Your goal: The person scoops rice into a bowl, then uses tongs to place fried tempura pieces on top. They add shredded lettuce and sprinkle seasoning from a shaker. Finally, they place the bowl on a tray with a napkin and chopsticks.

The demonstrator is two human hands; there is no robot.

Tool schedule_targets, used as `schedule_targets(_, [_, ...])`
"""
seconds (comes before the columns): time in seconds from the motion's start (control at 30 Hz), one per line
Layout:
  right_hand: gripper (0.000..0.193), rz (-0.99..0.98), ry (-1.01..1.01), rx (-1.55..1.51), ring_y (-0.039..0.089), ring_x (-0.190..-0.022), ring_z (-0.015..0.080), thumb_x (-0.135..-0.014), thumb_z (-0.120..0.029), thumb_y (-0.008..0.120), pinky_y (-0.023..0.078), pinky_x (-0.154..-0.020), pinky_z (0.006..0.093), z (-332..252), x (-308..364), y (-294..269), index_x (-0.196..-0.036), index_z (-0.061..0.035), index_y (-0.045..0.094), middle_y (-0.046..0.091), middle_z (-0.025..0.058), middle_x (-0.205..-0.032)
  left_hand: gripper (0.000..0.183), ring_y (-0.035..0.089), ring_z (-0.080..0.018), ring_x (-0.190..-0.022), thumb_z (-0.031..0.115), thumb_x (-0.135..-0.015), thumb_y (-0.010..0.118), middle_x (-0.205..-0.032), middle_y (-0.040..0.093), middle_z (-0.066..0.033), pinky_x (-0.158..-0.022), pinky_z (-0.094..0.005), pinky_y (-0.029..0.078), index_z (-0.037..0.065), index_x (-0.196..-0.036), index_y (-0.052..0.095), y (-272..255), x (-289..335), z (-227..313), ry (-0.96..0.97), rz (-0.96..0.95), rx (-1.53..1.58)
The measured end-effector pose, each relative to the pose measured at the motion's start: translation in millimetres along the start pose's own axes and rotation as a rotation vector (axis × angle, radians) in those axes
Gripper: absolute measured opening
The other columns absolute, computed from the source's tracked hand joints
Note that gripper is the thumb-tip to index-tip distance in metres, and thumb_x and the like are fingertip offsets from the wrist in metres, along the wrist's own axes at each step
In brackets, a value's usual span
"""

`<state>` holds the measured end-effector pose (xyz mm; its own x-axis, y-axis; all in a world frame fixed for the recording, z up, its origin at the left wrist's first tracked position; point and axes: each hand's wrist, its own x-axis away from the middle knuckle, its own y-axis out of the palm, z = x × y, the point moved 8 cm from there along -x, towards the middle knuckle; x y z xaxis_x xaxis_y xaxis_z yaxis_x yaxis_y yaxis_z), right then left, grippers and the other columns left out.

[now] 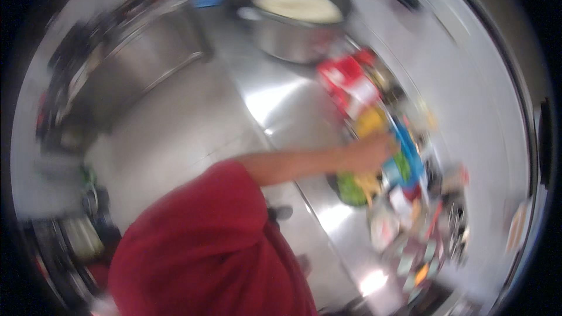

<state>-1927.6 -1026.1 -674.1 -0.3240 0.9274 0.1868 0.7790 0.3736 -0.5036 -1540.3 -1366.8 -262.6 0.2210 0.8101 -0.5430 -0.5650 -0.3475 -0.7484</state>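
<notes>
Left hand outstretched at the end of a bare forearm and red sleeve, the person reaches over a steel table. Blur swallows the fingers, so from here I can't tell whether they are spread, pressed together or pinching something. Bulkiest on the table is a deep metal pot, a pale filling inside, well apart from the hand. Between them lies a red package. Right by the hand is a blue container; touching or not, I can't make out. Near the wrist sit a leafy green bundle and, towards the pot, a yellow item. Smallest, a bright green patch shows against the blue.
</notes>
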Motion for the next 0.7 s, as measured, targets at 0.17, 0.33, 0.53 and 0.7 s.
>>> schedule_targets(0.17, [0.027, -0.379, 0.509, -0.28, 0.061, -0.087, 0.0206, -0.094, -0.03, 0.054, 0.052, -0.074, 0.0367, -114.8, -226.4, 98.6, -0.108, -0.0078, 0.06, 0.062, 0.0076, -0.099, 0.05, 0.05, -0.0323, -0.113, 0.019, -0.083, 0.058, -0.12, 0.051, -0.0161, -0.097, -0.0509, 0.04, 0.004, -0.13, 0.047, -141.0, 266.1, -58.2, -0.39, -0.152, -0.127])
schedule_targets(0.33, [0.02, -0.654, 0.279, -0.082, 0.061, -0.081, 0.0211, -0.093, -0.026, 0.054, 0.052, -0.068, 0.0374, -300.5, -347.3, 313.1, -0.099, -0.0076, 0.058, 0.061, 0.0079, -0.091, 0.032, 0.06, -0.0377, -0.106, 0.022, -0.091, 0.058, -0.111, 0.059, -0.0204, -0.086, -0.0533, 0.05, 0.003, -0.116, 0.058, -259.2, 600.1, -127.4, -1.331, -0.385, -0.181])
schedule_targets(0.53, [0.015, -0.879, 0.17, 0.162, 0.06, -0.073, 0.0217, -0.091, -0.022, 0.054, 0.052, -0.061, 0.0383, -465.1, -347.1, 544.4, -0.088, -0.0075, 0.057, 0.06, 0.0084, -0.081, 0.031, 0.067, -0.025, -0.082, 0.022, -0.093, 0.057, -0.094, 0.067, -0.0152, -0.071, -0.0414, 0.054, 0.002, -0.116, 0.062, -460.7, 849.9, -134.1, -1.703, 0.656, -0.215])
schedule_targets(0.7, [0.015, -1.071, 0.162, 0.396, 0.06, -0.066, 0.0223, -0.09, -0.018, 0.054, 0.052, -0.055, 0.039, -529.0, -319.2, 728.6, -0.079, -0.0073, 0.056, 0.059, 0.0087, -0.072, 0.028, 0.064, -0.0137, -0.071, 0.02, -0.094, 0.057, -0.087, 0.069, -0.0061, -0.058, -0.0269, 0.052, 0.003, -0.115, 0.065, -425.6, 1047.7, -141.6, -1.764, 1.653, 0.435])
